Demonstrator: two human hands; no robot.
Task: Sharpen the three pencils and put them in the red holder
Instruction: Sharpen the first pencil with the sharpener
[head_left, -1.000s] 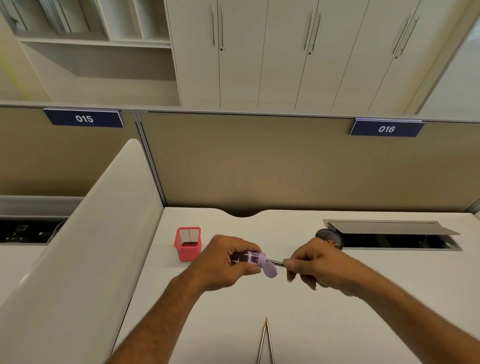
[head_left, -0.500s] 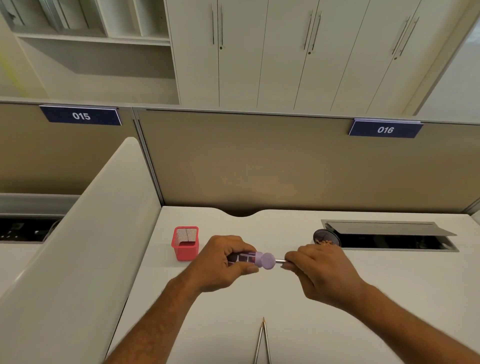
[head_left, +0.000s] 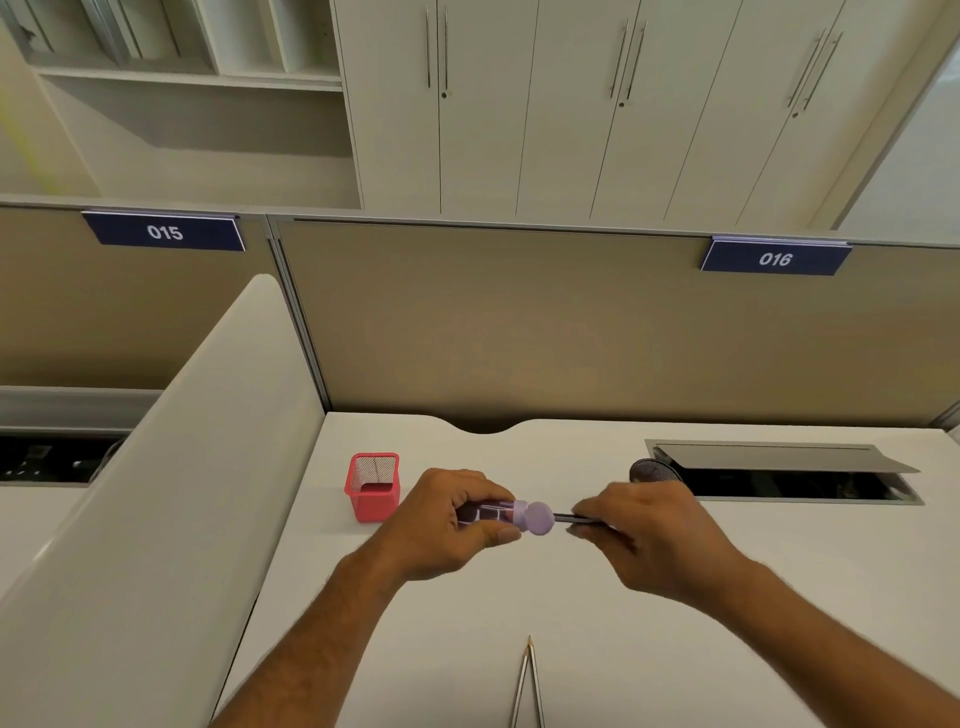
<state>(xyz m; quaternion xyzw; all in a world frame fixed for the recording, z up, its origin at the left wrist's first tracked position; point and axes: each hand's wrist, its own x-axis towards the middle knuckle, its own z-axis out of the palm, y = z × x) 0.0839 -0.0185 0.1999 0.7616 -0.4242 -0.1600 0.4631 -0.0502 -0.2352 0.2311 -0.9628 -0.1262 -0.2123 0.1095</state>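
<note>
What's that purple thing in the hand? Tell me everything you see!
It is a pencil sharpener, lilac plastic as it looks, with a dark see-through barrel and a rounded lilac end. It lies sideways above the white desk. The left hand grips the barrel. A dark pencil, pinched by the right hand, pokes into its rounded end.

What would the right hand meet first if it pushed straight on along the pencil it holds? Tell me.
The right hand grips a pencil that points left into the purple sharpener. Pushed on, it would likely meet the sharpener's round end first, with the left hand behind.
</note>
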